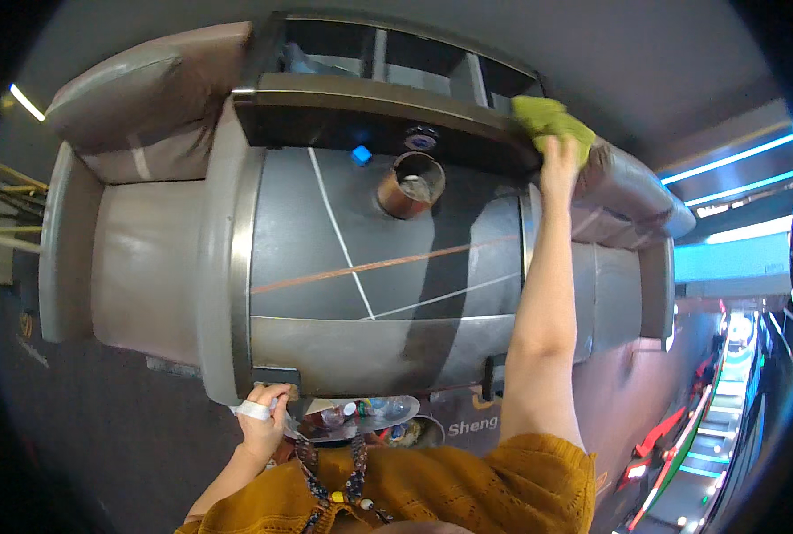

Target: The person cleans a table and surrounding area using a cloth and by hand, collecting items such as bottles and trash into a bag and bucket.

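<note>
My right arm reaches far out to the right end of a dark ledge. There my right hand (561,160) is closed on a green cloth (546,120), pressed against the ledge's end beside the sofa back. My left hand (264,425) is low at the near left corner of the table, its fingers curled together. A white band or strip (254,409) lies across those fingers; what they grip is too small to make out. Close by on the right, a clear plastic bag (405,409) holds several bottles.
A copper-coloured bucket (405,196) and a small blue cube (361,156) stand on the dark tabletop (307,240). Behind is an open compartment shelf (418,76). Sofas (147,222) flank the table. A round bin (423,432) sits below its near edge.
</note>
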`<control>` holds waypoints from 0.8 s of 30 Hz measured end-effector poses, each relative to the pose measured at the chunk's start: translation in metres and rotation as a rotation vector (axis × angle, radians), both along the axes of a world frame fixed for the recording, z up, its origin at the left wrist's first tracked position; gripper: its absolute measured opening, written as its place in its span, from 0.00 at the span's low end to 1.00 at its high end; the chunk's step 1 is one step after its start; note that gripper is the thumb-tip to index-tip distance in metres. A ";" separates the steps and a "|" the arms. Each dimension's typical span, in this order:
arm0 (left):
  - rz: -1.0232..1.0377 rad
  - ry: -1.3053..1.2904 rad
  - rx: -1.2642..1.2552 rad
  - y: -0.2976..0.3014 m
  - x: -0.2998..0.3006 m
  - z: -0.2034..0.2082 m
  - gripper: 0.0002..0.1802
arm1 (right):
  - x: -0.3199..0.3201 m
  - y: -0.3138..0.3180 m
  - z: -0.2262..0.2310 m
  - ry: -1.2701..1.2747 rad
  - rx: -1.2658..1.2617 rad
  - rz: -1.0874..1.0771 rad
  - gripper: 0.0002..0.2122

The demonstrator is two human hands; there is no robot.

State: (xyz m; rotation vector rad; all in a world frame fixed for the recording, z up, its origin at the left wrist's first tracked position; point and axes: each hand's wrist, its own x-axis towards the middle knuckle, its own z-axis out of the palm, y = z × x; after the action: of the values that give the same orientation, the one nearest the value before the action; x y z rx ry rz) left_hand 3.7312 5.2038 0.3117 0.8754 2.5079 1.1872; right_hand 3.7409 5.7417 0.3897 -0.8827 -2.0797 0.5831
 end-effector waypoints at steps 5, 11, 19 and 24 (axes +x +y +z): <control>-0.028 0.004 0.013 0.000 -0.003 0.002 0.08 | -0.096 -0.098 -0.023 -0.065 -0.006 0.298 0.20; -0.066 0.011 0.137 -0.005 -0.003 -0.017 0.13 | -0.219 -0.226 -0.006 -0.106 0.140 0.734 0.17; -0.431 -0.814 0.053 -0.057 0.000 -0.121 0.18 | -0.342 -0.169 0.012 -0.276 0.617 0.707 0.13; -0.450 -0.645 0.040 -0.040 -0.014 -0.092 0.17 | -0.342 -0.094 0.029 -0.410 0.668 0.555 0.11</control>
State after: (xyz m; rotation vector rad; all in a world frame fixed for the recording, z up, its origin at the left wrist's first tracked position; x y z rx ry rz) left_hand 3.7170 5.1640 0.2201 0.8340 1.6762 1.1320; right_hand 3.3987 5.6478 0.4188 -0.0237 -2.6611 -0.0631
